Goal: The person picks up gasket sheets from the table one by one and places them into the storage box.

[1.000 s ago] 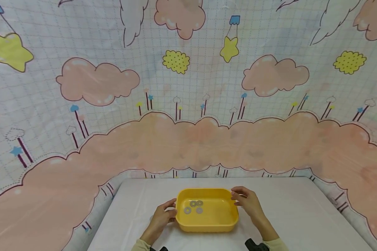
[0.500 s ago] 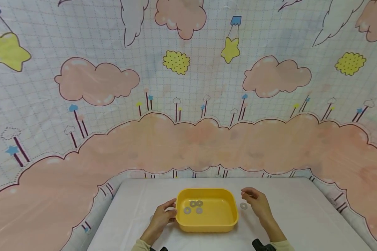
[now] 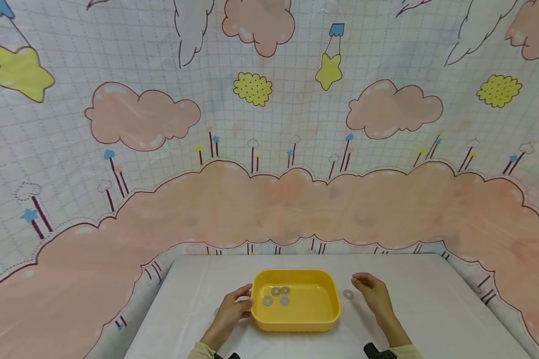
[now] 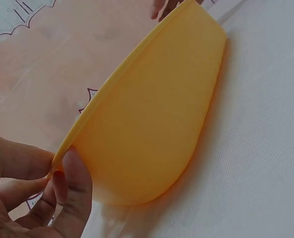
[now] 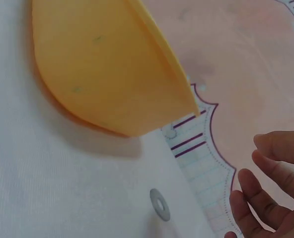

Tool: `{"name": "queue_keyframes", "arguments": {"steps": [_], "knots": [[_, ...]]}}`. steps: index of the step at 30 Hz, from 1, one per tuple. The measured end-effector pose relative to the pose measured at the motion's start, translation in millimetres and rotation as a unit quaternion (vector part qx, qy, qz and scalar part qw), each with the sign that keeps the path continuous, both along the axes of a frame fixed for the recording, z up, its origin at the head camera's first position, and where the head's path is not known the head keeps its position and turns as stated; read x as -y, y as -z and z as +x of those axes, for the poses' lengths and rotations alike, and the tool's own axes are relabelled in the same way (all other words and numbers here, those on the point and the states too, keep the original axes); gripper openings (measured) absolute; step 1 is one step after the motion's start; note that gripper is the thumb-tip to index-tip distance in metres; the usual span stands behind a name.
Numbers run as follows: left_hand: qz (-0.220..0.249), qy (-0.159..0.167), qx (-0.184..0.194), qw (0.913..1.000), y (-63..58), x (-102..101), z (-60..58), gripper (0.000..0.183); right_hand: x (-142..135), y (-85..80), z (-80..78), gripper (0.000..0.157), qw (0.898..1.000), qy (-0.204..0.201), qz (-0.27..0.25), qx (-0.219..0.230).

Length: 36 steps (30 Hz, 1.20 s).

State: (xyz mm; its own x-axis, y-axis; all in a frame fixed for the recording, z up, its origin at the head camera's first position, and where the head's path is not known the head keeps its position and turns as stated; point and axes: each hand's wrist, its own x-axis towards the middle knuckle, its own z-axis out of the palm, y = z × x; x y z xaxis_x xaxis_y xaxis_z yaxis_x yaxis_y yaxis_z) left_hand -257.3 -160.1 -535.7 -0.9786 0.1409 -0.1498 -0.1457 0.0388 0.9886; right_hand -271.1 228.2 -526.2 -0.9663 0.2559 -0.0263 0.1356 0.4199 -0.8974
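A yellow plastic tray point(image 3: 314, 305) stands on the white table, with several grey washers point(image 3: 267, 301) lying flat in its left half. At its left end, my left hand point(image 3: 228, 310) pinches the rim between thumb and fingers, as the left wrist view confirms. My right hand point(image 3: 376, 297) hovers to the right of the tray, apart from it, fingers loosely bent with nothing between them. Another washer point(image 5: 160, 204) lies on the table between the tray's right end and that hand. In the head view a faint grey edge shows beside the left hand; I cannot tell what it is.
White cloth covers the table point(image 3: 435, 304). Behind it and at both sides hangs a patterned fabric backdrop point(image 3: 269, 209) with clouds and stars. Dark wrist devices point(image 3: 377, 351) show at the bottom edge.
My right hand has left the tray's right rim and moved right, revealing the washer on the table. My left hand and the tray have stayed in place.
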Motion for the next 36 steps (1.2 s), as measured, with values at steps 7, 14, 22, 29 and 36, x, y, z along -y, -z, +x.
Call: {"name": "queue_keyframes", "arguments": {"steps": [7, 14, 22, 29, 36], "knots": [[-0.003, -0.001, -0.001, 1.0000, 1.3, -0.4, -1.0, 0.062, -4.2, 7.3, -1.2, 0.034, 1.000, 0.007, 0.026, 0.006], [-0.002, 0.001, 0.002, 1.0000, 0.7, -0.7, -0.4, 0.061, -8.9, 22.4, -6.5, 0.037, 0.998, 0.007, 0.050, 0.024], [-0.003, -0.004, 0.000, 1.0000, 0.7, -0.4, 1.1, 0.061, -13.8, 32.9, -10.5, 0.034, 0.993, -0.007, 0.114, 0.016], [-0.002, -0.001, 0.004, 1.0000, 1.6, -0.8, 0.8, 0.061, -15.7, 37.3, -14.7, 0.039, 0.989, -0.017, 0.145, 0.037], [-0.002, -0.001, 0.000, 1.0000, 1.2, -1.4, 1.3, 0.061, -14.9, 43.7, -17.1, 0.043, 0.984, -0.019, 0.170, 0.047]]}}
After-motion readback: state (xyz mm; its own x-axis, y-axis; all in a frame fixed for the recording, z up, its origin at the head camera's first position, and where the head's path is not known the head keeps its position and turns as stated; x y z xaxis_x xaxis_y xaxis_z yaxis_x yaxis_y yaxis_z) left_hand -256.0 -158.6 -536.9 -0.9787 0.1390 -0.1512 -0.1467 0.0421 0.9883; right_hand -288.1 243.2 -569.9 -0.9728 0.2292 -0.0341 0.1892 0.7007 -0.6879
